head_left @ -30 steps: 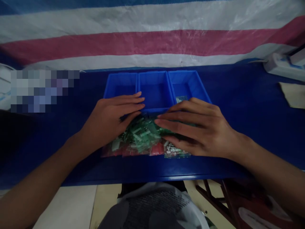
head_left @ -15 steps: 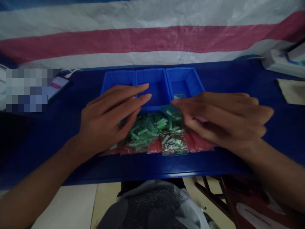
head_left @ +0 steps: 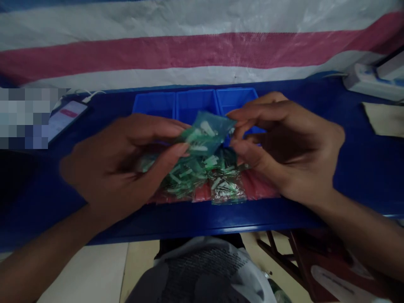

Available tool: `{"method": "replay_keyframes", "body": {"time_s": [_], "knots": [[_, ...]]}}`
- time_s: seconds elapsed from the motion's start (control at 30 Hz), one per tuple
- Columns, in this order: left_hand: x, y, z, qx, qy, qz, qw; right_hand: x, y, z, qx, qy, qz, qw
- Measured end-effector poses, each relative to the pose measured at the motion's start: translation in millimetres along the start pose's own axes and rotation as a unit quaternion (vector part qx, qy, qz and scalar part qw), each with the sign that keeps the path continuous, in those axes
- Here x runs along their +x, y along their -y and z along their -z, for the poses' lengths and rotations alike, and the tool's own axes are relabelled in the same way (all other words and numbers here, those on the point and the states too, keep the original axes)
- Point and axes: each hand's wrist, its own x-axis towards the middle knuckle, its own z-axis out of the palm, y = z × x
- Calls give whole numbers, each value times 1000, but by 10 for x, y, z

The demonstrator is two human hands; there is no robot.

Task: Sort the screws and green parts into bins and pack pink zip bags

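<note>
A small translucent green packet (head_left: 206,132) with white pieces inside is held up in front of the blue bins. My left hand (head_left: 115,158) pinches its left end between thumb and fingers. At its right corner, my right hand (head_left: 293,145) has its fingertips closed on the film. Below lies a pile of similar green packets (head_left: 186,174), partly covered by my left hand. One clear packet (head_left: 229,189) with white and metallic-looking pieces lies at the pile's front edge. Red plastic (head_left: 263,185) shows beneath the packets.
Behind my hands, three blue bins stand side by side: left (head_left: 154,104), middle (head_left: 197,101) and right (head_left: 236,97). A phone (head_left: 67,120) with a cable lies on the left of the blue table (head_left: 195,221). Far right are a white box (head_left: 362,82) and a pale cloth-like piece (head_left: 383,119).
My hands have come together over the pile. A green packet is now lifted between them, and my left hand has gone from loosely spread fingers to a pinch.
</note>
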Motion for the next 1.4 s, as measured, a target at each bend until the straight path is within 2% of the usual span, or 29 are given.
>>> {"method": "replay_keyframes", "body": {"time_s": [0.1,0.17,0.3,0.43,0.53,0.6,0.67,0.73,0.8,0.87,0.93,0.97,1.0,1.07,1.13,1.23,1.27,1.33,1.4], "knots": [[-39,-33,-51,4,-18,19,1000,7,-13,-19,0,12,-25,1000],[-60,-21,-89,-25,-3,14,1000,19,-15,-23,10,6,-51,999],[-46,66,-104,-46,47,-82,995,79,-27,9,54,-6,-73,996],[10,195,-83,49,23,-183,982,110,-50,33,121,13,-119,985],[29,254,-77,70,-9,-219,973,65,-34,20,97,33,-111,989],[33,250,-73,47,-21,-188,981,20,-8,13,25,39,-55,997],[43,217,-69,17,-20,-106,994,-15,12,27,-88,53,54,993],[62,174,-67,-48,-7,-13,999,-28,13,64,-206,61,177,960],[87,137,-65,-133,32,50,989,-20,-13,110,-277,62,238,929],[105,115,-63,-177,69,77,979,-3,-59,139,-296,50,268,916],[106,111,-62,-170,98,73,978,14,-108,136,-289,38,334,896],[101,116,-63,-164,103,69,979,23,-128,126,-278,24,369,887],[95,126,-64,-165,103,71,978,33,-145,117,-262,12,374,890],[85,157,-68,-182,91,87,975,66,-177,123,-228,-20,300,926],[90,193,-69,-194,73,112,972,128,-237,194,-217,-66,173,958],[125,230,-55,-183,58,125,973,274,-417,425,-256,-108,42,960],[138,234,-45,-179,57,128,974,327,-493,514,-266,-100,6,959],[159,229,-22,-165,60,137,975,420,-636,661,-280,-74,-19,957],[166,213,0,-144,69,139,977,481,-743,734,-314,-18,-43,948]]}}
